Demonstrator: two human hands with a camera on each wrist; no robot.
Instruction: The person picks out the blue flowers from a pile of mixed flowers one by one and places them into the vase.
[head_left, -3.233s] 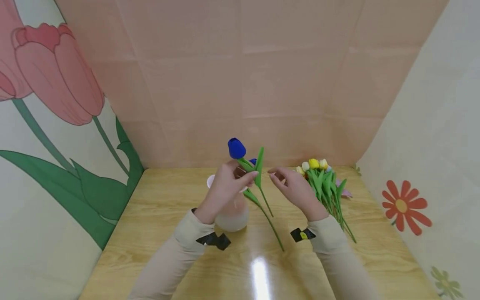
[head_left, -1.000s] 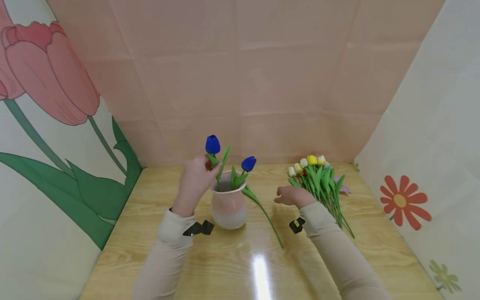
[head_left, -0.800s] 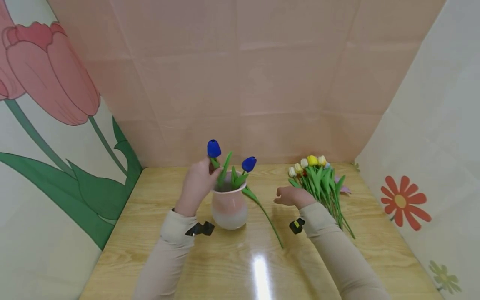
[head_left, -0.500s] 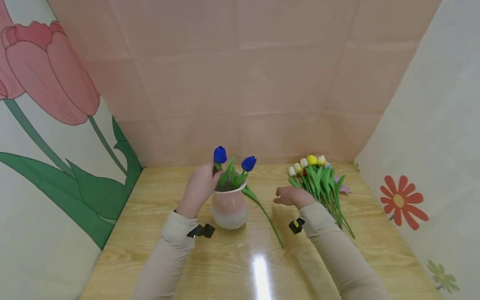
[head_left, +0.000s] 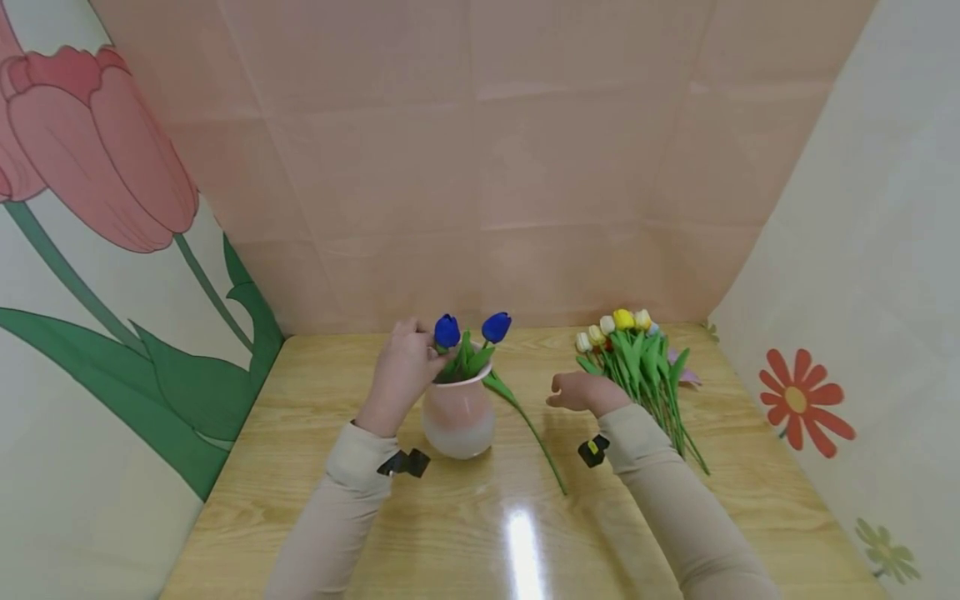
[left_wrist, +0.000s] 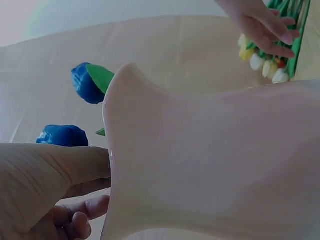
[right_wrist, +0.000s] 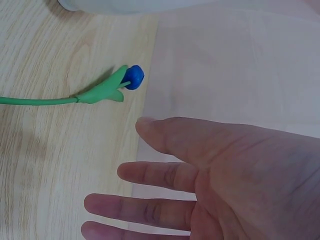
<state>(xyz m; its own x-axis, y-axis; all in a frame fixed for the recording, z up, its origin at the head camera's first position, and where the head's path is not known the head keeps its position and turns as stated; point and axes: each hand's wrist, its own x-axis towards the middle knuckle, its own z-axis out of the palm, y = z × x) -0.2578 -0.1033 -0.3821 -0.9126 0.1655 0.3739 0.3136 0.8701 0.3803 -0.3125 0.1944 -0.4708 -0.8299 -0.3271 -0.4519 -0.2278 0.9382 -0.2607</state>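
My left hand (head_left: 401, 373) is at the left rim of a pink-and-white vase (head_left: 459, 427), pinching a blue tulip (head_left: 447, 332) just below its bloom. That tulip's stem goes down inside the vase. A second blue tulip (head_left: 496, 327) stands in the vase, leaning right. In the left wrist view the vase wall (left_wrist: 200, 160) hides the left fingertips. Right of the vase a third blue tulip (right_wrist: 102, 92) lies on the table, its bloom hidden from the head view. My right hand (head_left: 585, 392) hovers with loose, spread fingers, holding nothing, between this tulip and a bunch.
The bunch of white, yellow and other tulips (head_left: 637, 358) lies at the right on the wooden table (head_left: 337, 517), stems toward me. A pink backdrop (head_left: 480, 167) rises behind the table, and flower-printed panels (head_left: 862, 292) stand at both sides.
My left hand has carried the blue tulip leftward over the vase, then lowered it into the opening beside the other one. The right hand has drawn back slightly and lately stays still.
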